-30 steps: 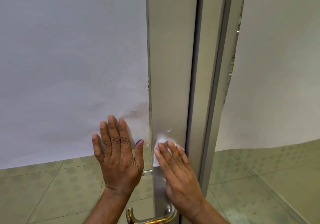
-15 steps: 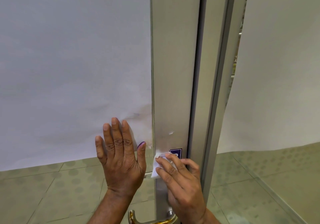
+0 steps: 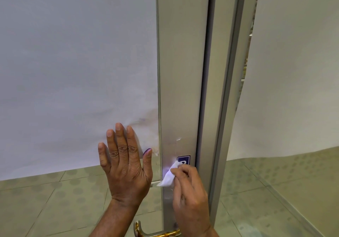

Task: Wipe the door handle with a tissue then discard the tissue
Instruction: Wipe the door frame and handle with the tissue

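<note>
My right hand (image 3: 190, 194) holds a white tissue (image 3: 169, 176) pressed against the grey metal door stile (image 3: 181, 71), just below a small blue sticker (image 3: 183, 160). My left hand (image 3: 126, 165) lies flat, fingers spread, on the glass door panel covered with white paper (image 3: 73, 62). The worn gold lever door handle (image 3: 156, 233) sticks out to the left at the bottom edge of the view, below both hands; its right end is hidden behind my right wrist.
A metal door frame (image 3: 229, 90) runs down to the right of the stile. Beyond it is another glass panel with white paper (image 3: 293, 71). Green dotted floor tiles (image 3: 36, 200) show through the lower glass.
My right hand has slid down the stile with the tissue, uncovering the blue sticker, and its fingers have curled. The left hand stays flat on the glass.
</note>
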`<state>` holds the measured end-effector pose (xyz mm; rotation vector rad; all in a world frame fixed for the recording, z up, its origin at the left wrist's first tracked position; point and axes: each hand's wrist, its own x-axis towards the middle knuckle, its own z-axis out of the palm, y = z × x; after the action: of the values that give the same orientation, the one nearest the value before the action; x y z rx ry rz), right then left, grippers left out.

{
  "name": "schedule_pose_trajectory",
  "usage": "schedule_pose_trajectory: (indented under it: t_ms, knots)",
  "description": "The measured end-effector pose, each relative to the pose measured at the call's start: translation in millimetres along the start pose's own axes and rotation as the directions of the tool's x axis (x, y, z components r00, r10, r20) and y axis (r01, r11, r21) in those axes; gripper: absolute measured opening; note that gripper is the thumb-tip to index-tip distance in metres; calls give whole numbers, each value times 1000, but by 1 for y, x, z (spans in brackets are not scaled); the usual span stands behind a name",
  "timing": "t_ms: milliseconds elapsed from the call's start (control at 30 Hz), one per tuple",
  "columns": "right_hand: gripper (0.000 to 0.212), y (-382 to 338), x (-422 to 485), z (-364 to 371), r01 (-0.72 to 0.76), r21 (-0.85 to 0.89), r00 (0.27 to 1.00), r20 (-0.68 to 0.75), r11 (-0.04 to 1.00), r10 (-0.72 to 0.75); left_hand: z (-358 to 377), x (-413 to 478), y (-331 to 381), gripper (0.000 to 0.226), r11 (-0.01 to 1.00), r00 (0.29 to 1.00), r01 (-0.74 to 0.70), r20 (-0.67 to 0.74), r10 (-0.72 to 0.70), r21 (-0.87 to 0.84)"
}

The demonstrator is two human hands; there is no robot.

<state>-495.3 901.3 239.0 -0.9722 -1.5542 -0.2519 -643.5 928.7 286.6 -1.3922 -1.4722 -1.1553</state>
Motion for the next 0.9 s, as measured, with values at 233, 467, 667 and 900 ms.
schedule_pose_trajectory:
  t_ms: [233, 467, 667, 900]
  knots:
    - [42, 1, -4, 0, 210, -19, 976, 61, 977, -209, 1, -1, -1, 68, 1000, 1000, -2, -8, 2, 2]
    - [45, 6, 4, 2, 218, -50, 974, 76, 975, -214, 0, 0, 0, 67, 1000, 1000, -7, -16, 7, -1]
    - [41, 6, -4, 10, 205, -10, 971, 123, 979, -203, 0, 0, 0, 67, 1000, 1000, -7, -16, 7, -5]
    - [49, 45, -15, -6, 533, 18, 767, 411, 846, -492, 0, 0, -1, 68, 1000, 1000, -14, -11, 14, 3]
